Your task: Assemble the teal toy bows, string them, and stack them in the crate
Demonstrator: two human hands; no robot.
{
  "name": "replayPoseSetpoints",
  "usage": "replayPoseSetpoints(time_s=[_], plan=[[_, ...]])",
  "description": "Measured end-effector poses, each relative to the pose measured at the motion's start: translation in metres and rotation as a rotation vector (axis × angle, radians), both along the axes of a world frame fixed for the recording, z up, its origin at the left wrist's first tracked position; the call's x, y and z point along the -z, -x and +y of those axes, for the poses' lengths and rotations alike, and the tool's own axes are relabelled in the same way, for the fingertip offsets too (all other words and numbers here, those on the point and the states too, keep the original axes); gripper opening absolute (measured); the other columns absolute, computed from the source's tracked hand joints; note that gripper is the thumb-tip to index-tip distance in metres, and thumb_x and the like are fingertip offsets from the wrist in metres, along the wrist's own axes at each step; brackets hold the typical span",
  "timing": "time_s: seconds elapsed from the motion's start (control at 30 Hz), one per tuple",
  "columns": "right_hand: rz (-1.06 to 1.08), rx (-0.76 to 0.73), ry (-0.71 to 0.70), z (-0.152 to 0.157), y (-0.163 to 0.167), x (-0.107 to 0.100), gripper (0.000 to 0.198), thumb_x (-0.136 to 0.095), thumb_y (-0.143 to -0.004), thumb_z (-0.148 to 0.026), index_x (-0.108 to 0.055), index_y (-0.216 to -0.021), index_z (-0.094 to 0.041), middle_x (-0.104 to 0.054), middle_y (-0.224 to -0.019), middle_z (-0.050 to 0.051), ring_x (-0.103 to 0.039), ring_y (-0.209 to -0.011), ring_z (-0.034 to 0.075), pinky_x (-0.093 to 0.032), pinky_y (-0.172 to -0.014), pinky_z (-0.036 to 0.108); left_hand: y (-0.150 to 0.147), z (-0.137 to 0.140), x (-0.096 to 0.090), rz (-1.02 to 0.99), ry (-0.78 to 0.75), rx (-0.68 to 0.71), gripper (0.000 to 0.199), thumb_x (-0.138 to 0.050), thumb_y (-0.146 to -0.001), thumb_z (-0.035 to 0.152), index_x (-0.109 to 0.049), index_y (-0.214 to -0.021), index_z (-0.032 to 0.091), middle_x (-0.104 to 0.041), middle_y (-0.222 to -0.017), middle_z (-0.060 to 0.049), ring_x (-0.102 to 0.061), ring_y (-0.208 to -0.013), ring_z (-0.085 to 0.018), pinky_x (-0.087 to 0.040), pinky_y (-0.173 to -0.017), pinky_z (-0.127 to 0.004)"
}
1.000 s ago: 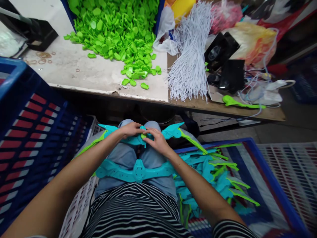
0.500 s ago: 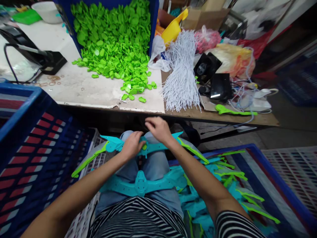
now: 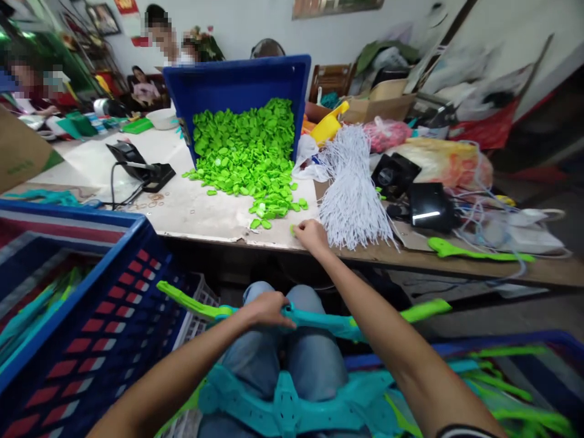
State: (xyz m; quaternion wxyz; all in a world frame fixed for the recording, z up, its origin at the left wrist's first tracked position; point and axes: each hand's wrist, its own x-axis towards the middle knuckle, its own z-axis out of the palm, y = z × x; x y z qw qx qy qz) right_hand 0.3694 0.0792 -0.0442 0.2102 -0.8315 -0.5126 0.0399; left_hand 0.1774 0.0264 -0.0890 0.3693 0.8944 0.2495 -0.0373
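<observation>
left grip [image 3: 269, 309] closed on turquoise bow [image 3: 326, 322], green limbs [image 3: 185, 298] on | right grip [image 3: 312, 236] pinching green piece [image 3: 292, 229] in front of blue bin [image 3: 239, 85], off bow | lap bow [image 3: 286, 407]: centre bare

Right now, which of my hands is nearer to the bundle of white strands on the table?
Right. Your right hand is at the front edge of the table, just beside the near end of the bundle of white strands; your left hand is farther off, on the turquoise piece.
</observation>
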Motion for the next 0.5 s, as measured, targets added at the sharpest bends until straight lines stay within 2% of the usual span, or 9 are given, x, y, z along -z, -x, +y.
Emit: replayPoseSetpoints(time_s=[0.07, 0.17, 0.23, 0.3, 0.37, 0.43, 0.5], plan=[[0.033, 0.065, 0.051, -0.007, -0.007, -0.001, 0.024, -0.053, -0.080, -0.031, -0.073, -0.076, -0.018, -0.070, -0.083, 0.010, -0.064, -0.079, 0.023, -0.044, -0.062, 0.029, -0.004, 0.012, 0.000, 0.055, 0.106, 0.036, 0.040, -0.072, -0.060, 0.047, -0.047, -0.049, 0.020, -0.045, -0.048, 0.003, -0.044, -0.049, -0.014, -0.031, -0.049, -0.026], [0.015, 0.056, 0.034, -0.012, -0.017, 0.001, 0.021, -0.057, -0.079, -0.032, -0.071, -0.075, -0.018, -0.069, -0.090, 0.011, -0.062, -0.088, 0.024, -0.045, -0.070, 0.032, -0.010, 0.021, 0.003, 0.127, 0.249, 0.024, 0.046, -0.069, -0.058, 0.056, -0.045, -0.051, 0.018, -0.040, -0.049, 0.006, -0.037, -0.053, -0.010, -0.025, -0.050, -0.024], [-0.035, -0.064, -0.087, -0.012, -0.024, 0.006, 0.015, -0.059, -0.078, -0.028, -0.069, -0.079, -0.017, -0.068, -0.095, 0.011, -0.059, -0.095, 0.025, -0.045, -0.080, 0.035, -0.012, 0.021, 0.004, 0.125, 0.289, 0.016, 0.047, -0.068, -0.058, 0.059, -0.045, -0.053, 0.018, -0.039, -0.051, 0.006, -0.036, -0.055, -0.010, -0.024, -0.051, -0.024], [-0.060, -0.278, -0.202, -0.010, -0.030, 0.011, 0.011, -0.061, -0.076, -0.022, -0.067, -0.085, -0.018, -0.068, -0.100, 0.009, -0.056, -0.101, 0.024, -0.043, -0.088, 0.037, -0.013, 0.021, 0.003, 0.114, 0.312, 0.028, 0.048, -0.066, -0.059, 0.060, -0.044, -0.053, 0.018, -0.037, -0.051, 0.006, -0.034, -0.056, -0.010, -0.022, -0.052, -0.024], [-0.055, -0.455, -0.224, -0.009, -0.034, 0.015, 0.012, -0.063, -0.075, -0.018, -0.066, -0.086, -0.019, -0.068, -0.099, 0.008, -0.055, -0.100, 0.024, -0.041, -0.091, 0.039, -0.014, 0.020, 0.003, 0.106, 0.344, 0.043, 0.048, -0.064, -0.062, 0.060, -0.043, -0.052, 0.018, -0.035, -0.051, 0.005, -0.033, -0.055, -0.010, -0.022, -0.052, -0.025], [-0.037, -0.486, -0.215, -0.014, -0.032, 0.017, 0.010, -0.063, -0.075, -0.017, -0.066, -0.085, -0.019, -0.069, -0.095, 0.007, -0.055, -0.096, 0.024, -0.041, -0.091, 0.041, -0.014, 0.021, 0.003, 0.099, 0.365, 0.040, 0.049, -0.060, -0.066, 0.061, -0.043, -0.050, 0.018, -0.034, -0.050, 0.005, -0.031, -0.053, -0.010, -0.022, -0.051, -0.025], [0.000, -0.464, -0.269, -0.031, -0.023, 0.019, 0.010, -0.062, -0.078, -0.020, -0.066, -0.087, -0.019, -0.069, -0.094, 0.007, -0.055, -0.095, 0.023, -0.041, -0.090, 0.040, -0.014, 0.022, 0.004, 0.089, 0.373, 0.017, 0.049, -0.055, -0.070, 0.060, -0.043, -0.048, 0.018, -0.034, -0.049, 0.004, -0.031, -0.053, -0.010, -0.021, -0.052, -0.026]])
